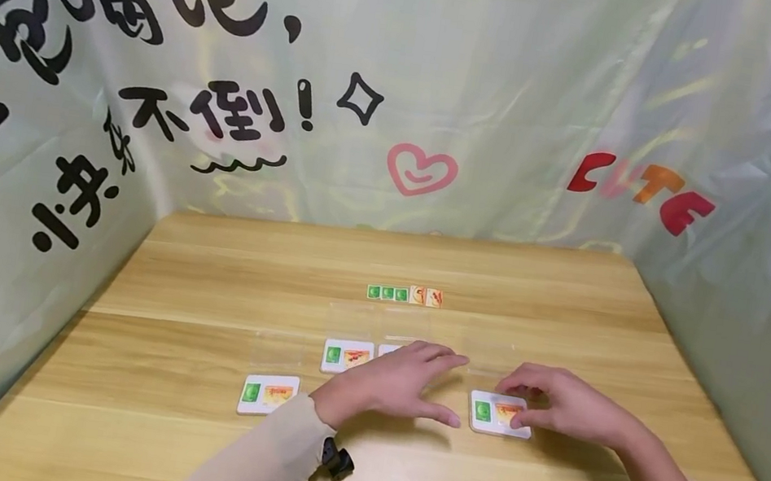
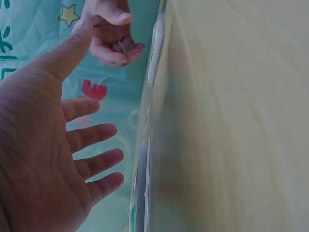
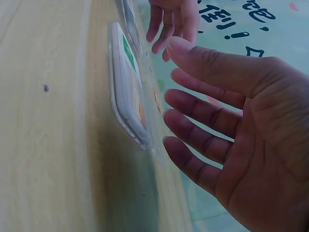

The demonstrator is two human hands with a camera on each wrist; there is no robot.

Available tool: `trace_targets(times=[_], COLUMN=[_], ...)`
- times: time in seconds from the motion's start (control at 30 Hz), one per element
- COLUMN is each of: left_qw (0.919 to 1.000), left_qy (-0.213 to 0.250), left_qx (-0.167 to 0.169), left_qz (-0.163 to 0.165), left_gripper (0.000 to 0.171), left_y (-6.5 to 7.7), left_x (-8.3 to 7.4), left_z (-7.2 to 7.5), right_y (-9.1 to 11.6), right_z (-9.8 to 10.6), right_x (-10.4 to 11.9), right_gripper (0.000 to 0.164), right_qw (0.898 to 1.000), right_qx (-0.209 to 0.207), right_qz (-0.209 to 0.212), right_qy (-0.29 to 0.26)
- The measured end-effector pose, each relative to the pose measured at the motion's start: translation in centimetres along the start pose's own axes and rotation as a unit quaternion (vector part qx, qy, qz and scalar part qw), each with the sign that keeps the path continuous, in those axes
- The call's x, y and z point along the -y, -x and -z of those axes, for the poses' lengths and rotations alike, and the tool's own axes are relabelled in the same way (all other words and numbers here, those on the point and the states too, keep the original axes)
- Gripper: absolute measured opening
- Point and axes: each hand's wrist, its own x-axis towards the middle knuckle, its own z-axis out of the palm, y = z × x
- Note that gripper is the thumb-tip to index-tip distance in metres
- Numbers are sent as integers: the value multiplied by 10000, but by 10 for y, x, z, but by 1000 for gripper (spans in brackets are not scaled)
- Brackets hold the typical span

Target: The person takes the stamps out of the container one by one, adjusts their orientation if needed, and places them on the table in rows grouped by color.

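Note:
My left hand (image 1: 398,384) hovers over the middle of the table, fingers spread and thumb apart, with nothing in its grasp. It partly covers a white card stack behind it. At the right, my right hand (image 1: 573,405) is held over another white card stack (image 1: 482,413) with a green and an orange picture on top. Its fingers (image 3: 193,123) are loosely bent beside that stack (image 3: 126,92), which lies in a clear plastic case; a gap shows between them. Two more such stacks, one at far left (image 1: 268,395) and one at centre left (image 1: 343,356), lie face up.
Faint clear plastic lids lie behind the stacks. Farther back is a row of small green and orange picture tiles (image 1: 405,294). The wooden table (image 1: 221,250) is enclosed by printed cloth walls (image 1: 513,69) at the back and sides.

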Motion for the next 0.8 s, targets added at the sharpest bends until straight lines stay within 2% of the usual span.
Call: trace_targets(times=[0.33,0.67,0.8], left_qw=[9997,9993,9989], left_qy=[-191,-229,-389], left_qx=[168,228,195], left_qz=[-40,-174,-179], left_gripper=[89,83,82], left_y=[-14,-25,-29], left_x=[-15,-25,-27], left_z=[-6,-14,-16], right_y=[-2,-1,-2], right_z=[-4,-8,-10], right_x=[-6,-8,-8], right_gripper=[33,30,29], right_qw=[9994,9998,9999], right_qx=[170,79,51], right_qz=[-207,19,35], right_qy=[-229,-157,-87])
